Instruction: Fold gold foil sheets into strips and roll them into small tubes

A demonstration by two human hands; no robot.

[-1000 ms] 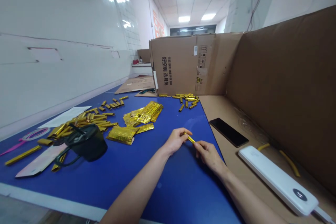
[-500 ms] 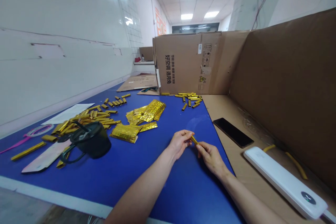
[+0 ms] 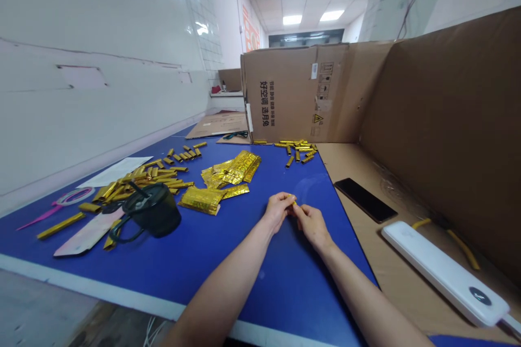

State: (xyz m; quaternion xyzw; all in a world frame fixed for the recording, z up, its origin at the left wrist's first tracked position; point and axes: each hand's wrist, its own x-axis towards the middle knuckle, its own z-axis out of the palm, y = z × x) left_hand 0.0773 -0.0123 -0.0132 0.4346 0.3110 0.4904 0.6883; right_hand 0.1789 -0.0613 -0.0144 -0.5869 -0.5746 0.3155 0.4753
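My left hand (image 3: 278, 209) and my right hand (image 3: 310, 222) meet over the blue table (image 3: 244, 260), fingers pinched together on one small gold foil piece (image 3: 293, 202). Only a sliver of the foil shows between the fingertips. A stack of flat gold foil sheets (image 3: 228, 173) lies just beyond my left hand. Folded gold foil pieces (image 3: 142, 179) are heaped further left, with another small group (image 3: 299, 149) by the cardboard box.
A black cup with a lid (image 3: 152, 216) stands at the left. A black phone (image 3: 365, 199) and a white power bank (image 3: 445, 274) lie on cardboard at the right. A large cardboard box (image 3: 285, 97) stands behind, a cardboard wall (image 3: 448, 119) to the right. Pink scissors (image 3: 61, 203) lie far left.
My hands have drawn closer together, and the gold piece, held out long between them before, is now almost hidden in my fingertips. The view has shifted slightly.
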